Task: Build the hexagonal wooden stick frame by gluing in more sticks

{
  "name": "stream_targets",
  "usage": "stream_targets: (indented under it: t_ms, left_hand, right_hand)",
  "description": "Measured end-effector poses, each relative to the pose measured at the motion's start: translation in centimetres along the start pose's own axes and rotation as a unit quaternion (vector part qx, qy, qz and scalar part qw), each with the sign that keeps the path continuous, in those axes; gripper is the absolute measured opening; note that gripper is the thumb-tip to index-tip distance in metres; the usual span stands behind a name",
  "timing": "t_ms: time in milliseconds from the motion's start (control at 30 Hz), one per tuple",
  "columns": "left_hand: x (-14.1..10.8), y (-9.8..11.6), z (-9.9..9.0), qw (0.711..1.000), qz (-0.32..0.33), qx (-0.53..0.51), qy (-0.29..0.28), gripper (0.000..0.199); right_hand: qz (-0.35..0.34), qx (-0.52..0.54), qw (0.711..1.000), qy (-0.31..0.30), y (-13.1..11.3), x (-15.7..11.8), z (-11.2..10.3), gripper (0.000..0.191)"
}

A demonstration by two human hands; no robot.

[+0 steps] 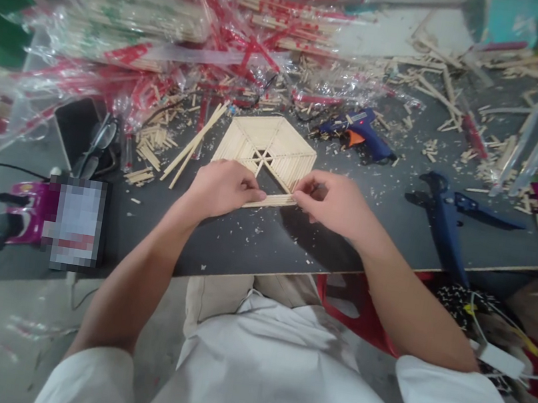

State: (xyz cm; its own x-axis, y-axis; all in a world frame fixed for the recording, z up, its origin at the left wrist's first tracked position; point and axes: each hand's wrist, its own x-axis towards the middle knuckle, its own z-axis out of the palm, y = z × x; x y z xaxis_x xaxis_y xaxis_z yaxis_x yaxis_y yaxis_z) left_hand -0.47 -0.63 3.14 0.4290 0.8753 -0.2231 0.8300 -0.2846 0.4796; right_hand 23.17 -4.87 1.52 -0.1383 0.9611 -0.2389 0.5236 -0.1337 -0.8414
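A hexagonal frame [249, 132] built from thin wooden sticks lies on the dark table, with spokes meeting at a small opening in its middle. Its near section shows an open gap, bordered by wooden sticks [274, 200] along the front edge. My left hand [223, 188] is closed over the left end of these sticks, thumb along them. At the other end, my right hand [332, 201] pinches the sticks between thumb and fingers. Two long loose sticks [194, 144] rest left of the frame. Behind its right side lies a blue glue gun [363, 133] with an orange trigger.
A blue-handled cutter [442, 214] lies at right. Cut stick pieces [153, 144], a phone [72, 128] and eyeglasses [101, 139] are at left. Plastic-wrapped stick bundles [135, 13] crowd the back. Purple power strips [28, 209] and a blurred-out device [77, 223] sit near the edge.
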Motion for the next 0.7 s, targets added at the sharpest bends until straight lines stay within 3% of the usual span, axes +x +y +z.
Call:
stream_targets:
  t_ms: [233,433,700]
  left_hand:
    - [-0.1,0.0,0.5,1.000,-0.013,0.021,0.006,0.027]
    - [0.0,-0.4,0.9,0.999,0.019,0.011,0.032,0.027]
    - [-0.1,-0.1,0.8,1.000,0.014,0.021,0.018,0.028]
  right_hand:
    - [0.012,0.008,1.000,0.023,-0.4,-0.2,0.3,0.005]
    - [0.014,0.005,0.999,0.047,-0.6,-0.4,0.7,0.007]
    - [0.025,0.027,0.997,0.061,-0.3,-0.5,1.0,0.011]
